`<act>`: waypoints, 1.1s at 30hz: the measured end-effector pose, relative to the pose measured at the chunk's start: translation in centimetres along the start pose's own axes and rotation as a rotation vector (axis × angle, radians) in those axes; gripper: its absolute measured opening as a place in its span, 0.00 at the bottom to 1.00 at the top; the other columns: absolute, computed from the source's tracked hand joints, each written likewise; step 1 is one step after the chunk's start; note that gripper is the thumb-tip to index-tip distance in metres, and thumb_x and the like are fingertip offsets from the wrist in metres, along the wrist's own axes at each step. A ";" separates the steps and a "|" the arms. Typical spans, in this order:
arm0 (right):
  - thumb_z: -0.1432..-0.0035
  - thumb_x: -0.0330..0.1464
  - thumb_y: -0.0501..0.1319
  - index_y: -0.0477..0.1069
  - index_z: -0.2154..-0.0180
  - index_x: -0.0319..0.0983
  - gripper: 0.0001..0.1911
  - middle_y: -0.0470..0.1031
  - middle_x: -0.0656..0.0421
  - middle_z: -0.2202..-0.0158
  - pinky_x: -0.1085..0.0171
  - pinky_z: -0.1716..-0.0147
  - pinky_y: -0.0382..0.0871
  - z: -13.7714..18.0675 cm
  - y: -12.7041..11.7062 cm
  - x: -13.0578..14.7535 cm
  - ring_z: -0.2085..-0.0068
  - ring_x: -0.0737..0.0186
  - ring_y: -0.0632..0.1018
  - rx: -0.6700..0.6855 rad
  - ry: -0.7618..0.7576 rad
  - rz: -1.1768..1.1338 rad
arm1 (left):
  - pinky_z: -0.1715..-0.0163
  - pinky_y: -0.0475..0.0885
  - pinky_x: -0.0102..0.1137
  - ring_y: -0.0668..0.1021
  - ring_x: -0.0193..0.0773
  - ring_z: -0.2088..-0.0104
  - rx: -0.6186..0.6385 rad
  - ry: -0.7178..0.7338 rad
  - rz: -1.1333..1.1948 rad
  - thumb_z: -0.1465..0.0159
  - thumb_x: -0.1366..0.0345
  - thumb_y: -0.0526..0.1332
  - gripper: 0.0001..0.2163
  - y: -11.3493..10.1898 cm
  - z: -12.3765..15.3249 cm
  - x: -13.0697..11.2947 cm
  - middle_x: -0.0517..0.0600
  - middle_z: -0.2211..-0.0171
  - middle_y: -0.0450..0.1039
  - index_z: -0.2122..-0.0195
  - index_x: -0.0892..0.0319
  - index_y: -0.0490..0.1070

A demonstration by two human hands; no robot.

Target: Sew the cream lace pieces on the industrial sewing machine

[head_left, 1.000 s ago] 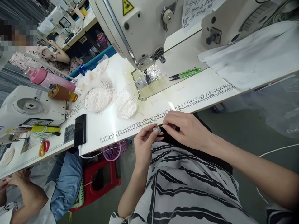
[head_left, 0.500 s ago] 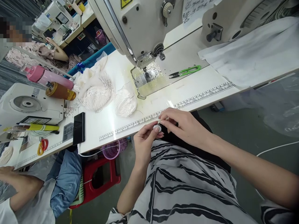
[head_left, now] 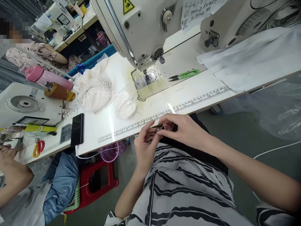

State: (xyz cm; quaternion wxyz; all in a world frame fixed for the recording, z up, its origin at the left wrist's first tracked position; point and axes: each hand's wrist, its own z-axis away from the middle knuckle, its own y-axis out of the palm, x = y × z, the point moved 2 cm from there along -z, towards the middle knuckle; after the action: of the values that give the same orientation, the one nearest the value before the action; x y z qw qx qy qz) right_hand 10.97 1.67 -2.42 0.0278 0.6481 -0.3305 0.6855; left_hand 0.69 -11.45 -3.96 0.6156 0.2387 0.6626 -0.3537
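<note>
My left hand (head_left: 146, 139) and my right hand (head_left: 180, 127) meet over my lap, just off the table's front edge. Between their fingertips is a small shiny metal bobbin case (head_left: 159, 129), mostly covered by fingers. The right thumb and fingers pinch it. Left thumb and bent fingers support it from the other side, while the left index finger is raised. Beyond the hands stands a sewing machine (head_left: 141, 31). Green-handled thread snips (head_left: 184, 75) lie on its bed, right of the needle.
White lacy fabric pieces (head_left: 96, 99) lie left of the needle. A printed ruler (head_left: 164, 113) runs along the table edge. At left are a phone (head_left: 77, 129), a pink bottle (head_left: 47, 77) and a second machine (head_left: 30, 103). Co-workers sit at left. White cloth (head_left: 254, 53) covers the right side.
The white round face seen in my left hand is now hidden, and metal shows instead. My left index finger has lifted away, and my right fingers have closed over the piece.
</note>
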 end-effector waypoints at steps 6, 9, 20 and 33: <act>0.40 0.31 0.61 0.76 0.70 0.39 0.07 0.77 0.60 0.70 0.67 0.69 0.67 0.2 0.4 0.3 0.69 0.67 0.76 -0.083 -0.072 -0.180 | 0.59 0.79 0.33 0.80 0.36 0.64 0.040 0.027 0.008 0.38 0.62 0.66 0.19 -0.1 0.1 -0.1 0.49 0.63 0.76 0.45 0.54 0.69; 0.38 0.30 0.61 0.76 0.69 0.39 0.07 0.77 0.60 0.70 0.68 0.69 0.67 0.5 0.7 0.1 0.69 0.67 0.76 -0.142 -0.106 -0.150 | 0.60 0.80 0.33 0.80 0.35 0.65 0.039 0.017 0.029 0.38 0.62 0.66 0.20 -0.1 0.0 -0.1 0.49 0.64 0.76 0.45 0.54 0.69; 0.34 0.33 0.56 0.72 0.66 0.38 0.09 0.76 0.59 0.68 0.67 0.69 0.64 1.1 0.9 -0.4 0.68 0.67 0.75 -0.211 -0.227 0.140 | 0.60 0.80 0.33 0.80 0.36 0.66 0.030 -0.119 0.198 0.41 0.61 0.69 0.12 -0.4 -0.3 0.3 0.49 0.63 0.77 0.57 0.57 0.78; 0.34 0.33 0.55 0.69 0.67 0.38 0.10 0.72 0.60 0.70 0.67 0.72 0.59 0.9 1.3 -0.4 0.71 0.68 0.71 -0.158 -0.164 0.167 | 0.56 0.79 0.34 0.81 0.38 0.61 -0.010 -0.153 0.368 0.40 0.66 0.68 0.07 -0.5 -0.4 0.4 0.50 0.62 0.77 0.62 0.59 0.74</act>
State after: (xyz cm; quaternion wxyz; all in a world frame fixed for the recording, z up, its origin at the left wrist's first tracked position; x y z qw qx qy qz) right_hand 11.24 0.38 -3.38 -0.0056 0.6679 -0.4373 0.6022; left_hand 0.01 -11.45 -4.31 0.7196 0.3251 0.5607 -0.2493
